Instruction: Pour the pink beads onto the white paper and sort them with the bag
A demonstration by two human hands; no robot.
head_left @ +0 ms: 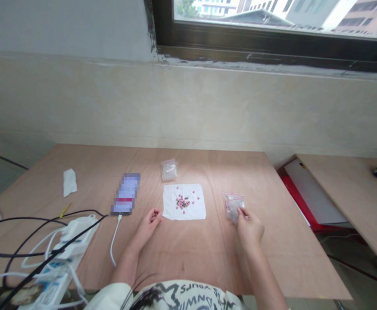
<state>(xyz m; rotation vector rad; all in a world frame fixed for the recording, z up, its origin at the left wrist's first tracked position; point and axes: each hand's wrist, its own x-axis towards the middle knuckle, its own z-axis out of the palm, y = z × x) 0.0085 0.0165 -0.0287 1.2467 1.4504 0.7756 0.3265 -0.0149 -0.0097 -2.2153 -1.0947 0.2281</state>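
Observation:
A white cloth (184, 201) lies in the middle of the wooden table (207, 258), with several small pink and dark beads (182, 202) heaped on it. My left hand (149, 223) rests just left of the cloth, fingers curled in a pinch on something small and dark, perhaps beads. My right hand (249, 224) is to the right of the cloth, fingers closed on a small clear plastic bag (232, 206) that lies on the table. A second small clear bag (169, 169) sits beyond the cloth.
A phone (126, 194) on a white cable lies left of the cloth. A crumpled tissue (69, 181) is further left. A white power strip (66, 254) with black and white cables fills the near left corner. A lower side table (350, 193) stands at the right.

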